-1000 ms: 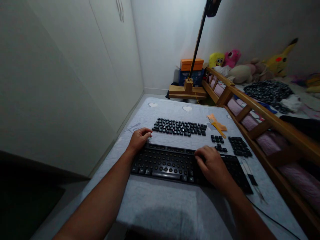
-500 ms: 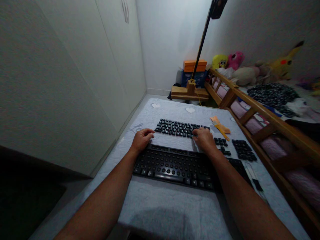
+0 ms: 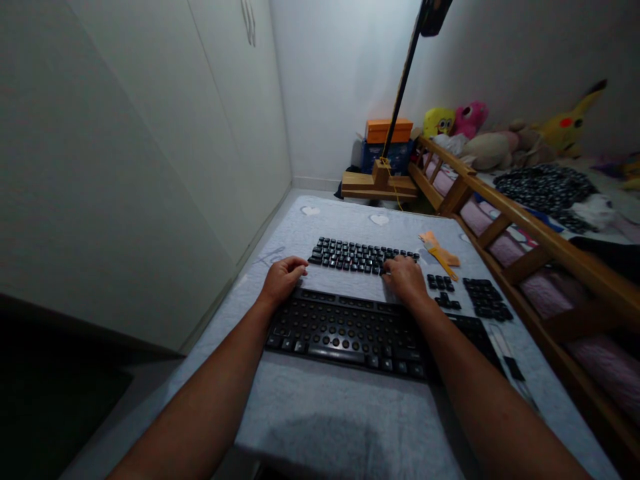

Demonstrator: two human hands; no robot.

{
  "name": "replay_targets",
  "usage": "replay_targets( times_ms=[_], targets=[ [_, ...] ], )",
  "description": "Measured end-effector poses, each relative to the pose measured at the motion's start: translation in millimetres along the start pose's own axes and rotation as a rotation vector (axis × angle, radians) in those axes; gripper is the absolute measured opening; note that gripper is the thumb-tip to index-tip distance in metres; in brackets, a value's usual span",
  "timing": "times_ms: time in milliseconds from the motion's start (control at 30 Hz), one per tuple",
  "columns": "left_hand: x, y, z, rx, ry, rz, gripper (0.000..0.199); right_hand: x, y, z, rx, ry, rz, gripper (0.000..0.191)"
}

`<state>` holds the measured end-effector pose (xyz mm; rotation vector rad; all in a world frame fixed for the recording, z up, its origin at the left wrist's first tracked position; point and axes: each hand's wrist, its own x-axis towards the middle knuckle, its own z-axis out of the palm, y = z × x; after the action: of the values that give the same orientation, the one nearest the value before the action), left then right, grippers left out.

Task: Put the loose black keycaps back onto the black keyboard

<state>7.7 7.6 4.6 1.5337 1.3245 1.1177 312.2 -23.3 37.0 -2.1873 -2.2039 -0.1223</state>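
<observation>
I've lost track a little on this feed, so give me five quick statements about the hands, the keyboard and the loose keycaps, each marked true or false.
1. The right hand is at the right end of the largest group of loose keycaps. True.
2. The spacebar is in place on the keyboard. True.
3. The left hand rests on the spacebar. False: it is by the keyboard's far edge, at its left end.
4. The yellow tool lies on the keyboard. False: it lies partly over the orange cloth, beyond the keyboard.
5. The loose keycaps lie in more than one group. True.
</observation>
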Motion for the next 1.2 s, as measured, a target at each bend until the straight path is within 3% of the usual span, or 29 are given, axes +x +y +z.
replay_targets(
  times_ms=[167, 300, 467, 667, 900, 1200],
  targets=[
    [0.8, -3.5, 0.1, 0.021, 0.003, 0.009, 0.026, 0.9, 2.8, -0.4, 0.067, 0.029, 0.006, 0.015],
    [1.3, -5.4, 0.3, 0.031, 0.007, 0.005, 0.025, -13.0, 7.4, -12.8, 0.179, 0.044, -0.042, 0.012],
    [1.0, -2.9, 1.2, 0.019, 0.016, 0.002, 0.025, -68.3, -0.1, -36.9, 0.537, 0.054, -0.235, 0.008],
    [1.7, -3.0, 1.7, 0.023, 0.050, 0.020, 0.025, -122.2, -14.8, -41.9, 0.607, -0.078, -0.292, 0.012],
    [3.7, -5.8, 1.0, 0.031, 0.049, 0.030, 0.025, -128.2, -18.9, -26.2, 0.532, -0.124, -0.298, 0.014],
    [3.4, -3.2, 0.7, 0.042, 0.015, 0.024, 0.026, -129.5, -23.4, -24.6, 0.536, -0.141, -0.290, 0.015]
  ],
)
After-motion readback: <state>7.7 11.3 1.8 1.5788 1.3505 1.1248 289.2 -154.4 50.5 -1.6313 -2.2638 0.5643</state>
